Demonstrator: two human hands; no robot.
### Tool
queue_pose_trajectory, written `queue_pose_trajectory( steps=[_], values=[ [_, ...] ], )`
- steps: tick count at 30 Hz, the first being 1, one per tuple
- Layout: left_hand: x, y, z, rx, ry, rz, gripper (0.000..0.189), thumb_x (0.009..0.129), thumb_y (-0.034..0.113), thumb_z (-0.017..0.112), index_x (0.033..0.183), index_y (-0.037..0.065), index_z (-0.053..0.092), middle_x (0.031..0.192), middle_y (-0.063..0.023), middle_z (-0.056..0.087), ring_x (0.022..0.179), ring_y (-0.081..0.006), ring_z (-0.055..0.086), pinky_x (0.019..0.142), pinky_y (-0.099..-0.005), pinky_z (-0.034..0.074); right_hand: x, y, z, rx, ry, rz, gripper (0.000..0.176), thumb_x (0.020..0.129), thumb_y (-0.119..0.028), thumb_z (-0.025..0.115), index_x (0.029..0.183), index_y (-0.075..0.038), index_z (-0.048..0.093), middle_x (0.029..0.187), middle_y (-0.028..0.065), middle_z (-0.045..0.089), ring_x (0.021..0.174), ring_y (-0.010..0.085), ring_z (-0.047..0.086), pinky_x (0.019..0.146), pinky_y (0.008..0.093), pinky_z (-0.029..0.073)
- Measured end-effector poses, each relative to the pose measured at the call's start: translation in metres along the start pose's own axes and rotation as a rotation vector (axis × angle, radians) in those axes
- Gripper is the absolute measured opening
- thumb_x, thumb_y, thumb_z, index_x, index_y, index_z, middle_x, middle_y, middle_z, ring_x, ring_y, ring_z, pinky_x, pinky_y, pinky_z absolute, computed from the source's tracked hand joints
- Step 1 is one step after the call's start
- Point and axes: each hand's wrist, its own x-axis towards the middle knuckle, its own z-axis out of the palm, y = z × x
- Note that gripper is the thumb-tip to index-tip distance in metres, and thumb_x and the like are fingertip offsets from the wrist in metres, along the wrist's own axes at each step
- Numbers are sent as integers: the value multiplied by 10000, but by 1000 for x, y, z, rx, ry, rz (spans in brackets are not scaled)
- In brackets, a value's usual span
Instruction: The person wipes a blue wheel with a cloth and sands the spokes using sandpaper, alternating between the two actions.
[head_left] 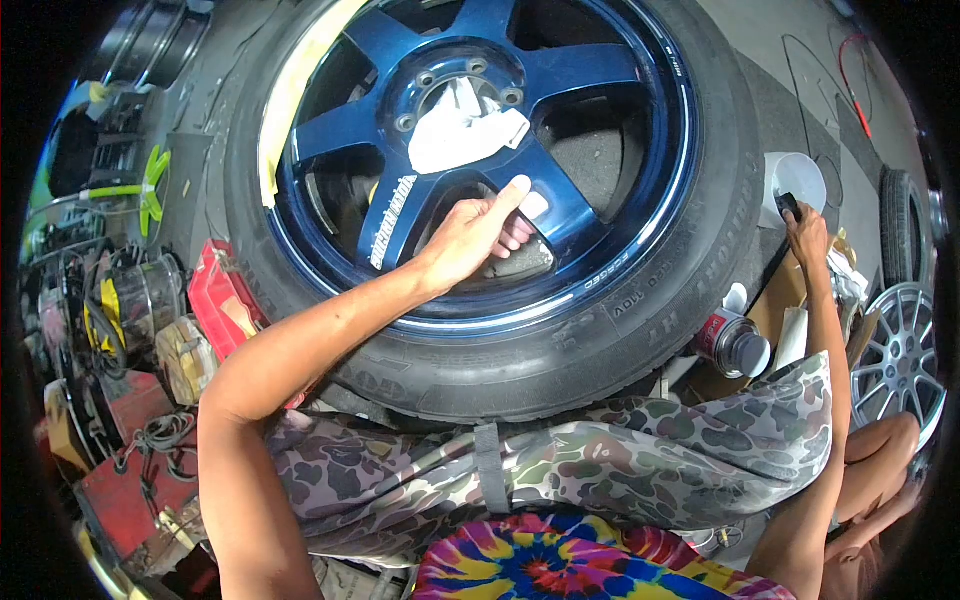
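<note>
Blue forged wheel (572,72), head view: lying face up in its tyre (715,150), directly under the left hand (465,240) and leftward of the right
Spoke by the left hand: running from the hub outward, down and right; the hand is reaching across from the lower left, clearly nearer than the right hand
Left hand: thumb is lying over the spoke, fingers are curling at the window beside it; I cannot tell whether they are gripping or holding anything
Right hand (812,240): closing narrowly on a small dark object (789,206), whose length is pointing up and left, over the white tub (797,172)
White tub: standing just beyond the tyre, open; its contents are not showing clearly
Metal can (728,335): sitting beside the tyre, nearer the knee, its inside hidden
White cloth (455,140): resting crumpled over the hub
Yellow tape (290,95): following the rim's upper-left edge
</note>
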Motion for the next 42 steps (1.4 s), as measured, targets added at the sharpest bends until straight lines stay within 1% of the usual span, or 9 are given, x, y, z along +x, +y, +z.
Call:
queue_pose_trajectory(
  steps=[9,17,19,22,23,28,32,37,42],
  values=[
    [-2,-6,17,319,-90,-27,783,1019,706,616,1040,-63,760,977,-149,761,899,-173,711,822,-312,585,0,0,0,-7,-33,39,442,986,-339,723,1255,12,741,1153,277,753,1075,490,716,965,533,557],
    [2,-1,-4,-9,-9,-18,787,1059,701,536,1124,-59,728,978,-154,750,894,-195,713,828,-325,592,-1,1,1,-13,-13,42,459,991,-362,714,1260,9,738,1180,271,749,1106,480,710,984,537,553],
    [0,-3,4,-3,8,-1,820,1036,748,528,984,-32,775,916,-75,736,850,-131,672,805,-270,566,-1,3,2,-17,-5,27,455,993,-359,712,1262,7,737,1181,270,749,1107,480,709,983,536,554],
    [-2,-11,18,272,13,49,832,982,784,596,894,-22,783,769,-92,687,788,-171,666,775,-337,532,-2,-2,-2,-24,-10,16,447,996,-352,710,1266,3,737,1184,270,748,1109,479,709,983,534,554],
    [-2,-8,17,324,-86,-2,848,997,749,613,1010,-85,766,976,-150,753,910,-183,710,844,-311,578,-3,-4,-4,-27,-22,21,442,997,-347,708,1267,2,737,1186,270,748,1109,479,709,983,533,555],
    [1,-7,11,367,-98,-22,836,1007,746,598,1013,-74,759,993,-146,753,929,-182,706,855,-319,575,-2,-3,-2,-5,-25,42,427,998,-332,708,1258,6,739,1178,276,747,1111,478,710,978,530,556],
    [8,-12,1,46,-33,30,780,1047,715,552,1081,-39,750,965,-121,739,926,-169,702,828,-318,583,-2,-5,-5,32,-34,50,427,999,-329,709,1251,16,738,1168,279,749,1111,481,709,976,527,555],
    [8,0,-4,2,16,2,859,1004,792,536,984,-36,765,938,-104,746,887,-159,681,820,-300,569,-3,-6,-5,15,-26,52,438,1005,-343,707,1252,17,735,1177,280,746,1109,484,708,979,528,554],
    [11,-4,-3,-7,-2,7,827,1035,736,545,1060,-66,743,943,-155,743,884,-186,711,793,-333,598,-3,5,4,-10,-14,25,454,1011,-358,704,1267,17,724,1193,279,741,1102,484,709,975,534,553]
  ],
)
